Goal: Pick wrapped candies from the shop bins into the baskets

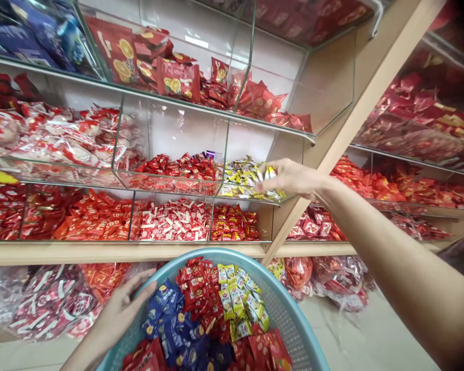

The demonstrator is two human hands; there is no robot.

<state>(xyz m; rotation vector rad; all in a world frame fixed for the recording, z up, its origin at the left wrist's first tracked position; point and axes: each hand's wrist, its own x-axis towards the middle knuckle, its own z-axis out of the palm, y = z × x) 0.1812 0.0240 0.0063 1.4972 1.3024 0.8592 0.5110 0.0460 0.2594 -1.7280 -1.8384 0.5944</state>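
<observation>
A blue plastic basket (pixel 303 314) sits low in front of me. Inside it, blue packets (pixel 178 324) lie at the left, small red candies (pixel 201 288) at the back, yellow-and-white candies (pixel 235 299) at the right, and larger red packets (pixel 268 350) near the front. My left hand (pixel 121 301) grips the basket's left rim, thumb on the inner side. My right hand (pixel 288 178) reaches into a shelf bin of yellow-wrapped candies (pixel 239 172). Its fingers are curled, slightly blurred, with yellow wrappers showing between them.
Clear dividers and a glass front edge (pixel 170 185) bound the bins. A wooden post (pixel 340 134) stands right beside my right wrist. Red packets (pixel 178 80) fill the shelf above, red-and-white candies (pixel 174 221) the one below. Bagged candies (pixel 50 299) lie under the shelves.
</observation>
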